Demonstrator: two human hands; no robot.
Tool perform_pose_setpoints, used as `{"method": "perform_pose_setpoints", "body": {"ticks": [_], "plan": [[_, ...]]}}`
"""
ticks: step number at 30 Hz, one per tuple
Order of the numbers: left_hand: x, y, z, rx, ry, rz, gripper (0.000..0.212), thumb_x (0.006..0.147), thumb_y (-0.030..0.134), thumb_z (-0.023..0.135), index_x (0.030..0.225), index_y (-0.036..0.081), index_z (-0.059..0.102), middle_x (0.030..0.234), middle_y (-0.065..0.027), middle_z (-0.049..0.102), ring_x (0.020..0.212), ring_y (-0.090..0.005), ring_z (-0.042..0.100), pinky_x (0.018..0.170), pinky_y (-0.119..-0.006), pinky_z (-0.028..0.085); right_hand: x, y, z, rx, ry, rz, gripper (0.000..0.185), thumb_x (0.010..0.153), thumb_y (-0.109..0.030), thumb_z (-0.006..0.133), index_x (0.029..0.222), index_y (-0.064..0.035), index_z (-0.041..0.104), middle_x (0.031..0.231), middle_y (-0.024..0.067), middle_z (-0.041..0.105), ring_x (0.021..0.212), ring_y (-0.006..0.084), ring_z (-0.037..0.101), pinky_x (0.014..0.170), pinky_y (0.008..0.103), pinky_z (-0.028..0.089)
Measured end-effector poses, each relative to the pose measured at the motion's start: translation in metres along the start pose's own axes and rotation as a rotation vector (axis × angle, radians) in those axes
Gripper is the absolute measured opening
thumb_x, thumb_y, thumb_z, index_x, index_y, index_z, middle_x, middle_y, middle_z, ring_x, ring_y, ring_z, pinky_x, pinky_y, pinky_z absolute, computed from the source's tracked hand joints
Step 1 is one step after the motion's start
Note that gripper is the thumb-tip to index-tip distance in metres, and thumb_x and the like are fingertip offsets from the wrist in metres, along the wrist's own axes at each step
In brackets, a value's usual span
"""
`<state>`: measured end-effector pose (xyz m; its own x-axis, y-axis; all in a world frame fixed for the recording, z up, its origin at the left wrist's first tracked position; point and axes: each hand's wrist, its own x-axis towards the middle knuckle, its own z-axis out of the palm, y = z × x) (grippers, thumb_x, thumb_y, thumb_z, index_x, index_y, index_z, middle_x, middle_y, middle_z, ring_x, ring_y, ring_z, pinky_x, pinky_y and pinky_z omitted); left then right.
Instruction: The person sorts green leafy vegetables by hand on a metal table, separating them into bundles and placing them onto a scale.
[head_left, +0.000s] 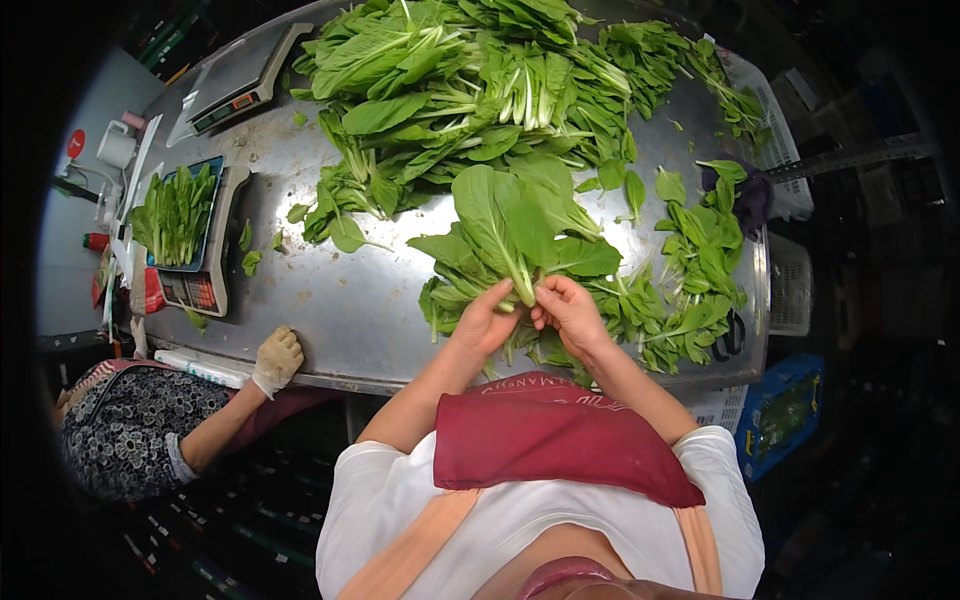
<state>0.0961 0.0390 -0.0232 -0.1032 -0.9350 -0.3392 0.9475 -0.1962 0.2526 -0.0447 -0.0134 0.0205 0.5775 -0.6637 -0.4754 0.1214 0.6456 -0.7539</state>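
A plant of leafy greens (484, 214) with pale stems is held upright between my two hands. My left hand (484, 322) grips it low on the stems, thumb against the white base. My right hand (568, 311) pinches at the same base from the other side, fingers curled around a leaf stem. Loose leaves (442, 300) lie on the metal table beside and under my hands. Beyond them rises a large heap of the same greens (480, 90). What lies within my left palm is partly hidden.
A digital scale (191, 292) bears a blue tray (216, 187) of greens; another scale (244, 71) stands behind. A co-worker's gloved hand (279, 361) rests at the front edge of the steel table (345, 315). Scattered leaves (697, 255) and black-handled scissors (729, 337) lie right; a blue crate (780, 412) sits below.
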Motion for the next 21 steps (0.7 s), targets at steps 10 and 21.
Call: {"method": "perform_pose_setpoints", "body": {"ticks": [10,21], "plan": [[-0.01,0.005,0.001,-0.157,0.113,0.054,0.039,0.075,0.008,0.06,0.11,-0.002,0.046,0.105,-0.0119,0.052,0.101,-0.0238,0.047,0.09,-0.038,0.036,-0.031,0.017,-0.038,0.397,0.275,-0.118,0.014,0.087,-0.014,0.045,0.094,-0.0022,0.046,0.084,0.0076,0.052,0.071,0.0142,0.052,0.059,0.0276,0.046],[-0.014,-0.016,0.014,0.23,0.251,0.176,0.034,0.074,0.0,0.061,0.105,0.005,0.049,0.099,-0.0037,0.054,0.093,-0.0149,0.051,0.083,-0.027,0.04,-0.011,0.02,0.003,-0.59,0.176,-0.426,0.017,0.08,-0.006,0.055,0.094,-0.0008,0.047,0.078,0.0022,0.052,0.064,0.0078,0.05,0.054,0.0192,0.042]]}}
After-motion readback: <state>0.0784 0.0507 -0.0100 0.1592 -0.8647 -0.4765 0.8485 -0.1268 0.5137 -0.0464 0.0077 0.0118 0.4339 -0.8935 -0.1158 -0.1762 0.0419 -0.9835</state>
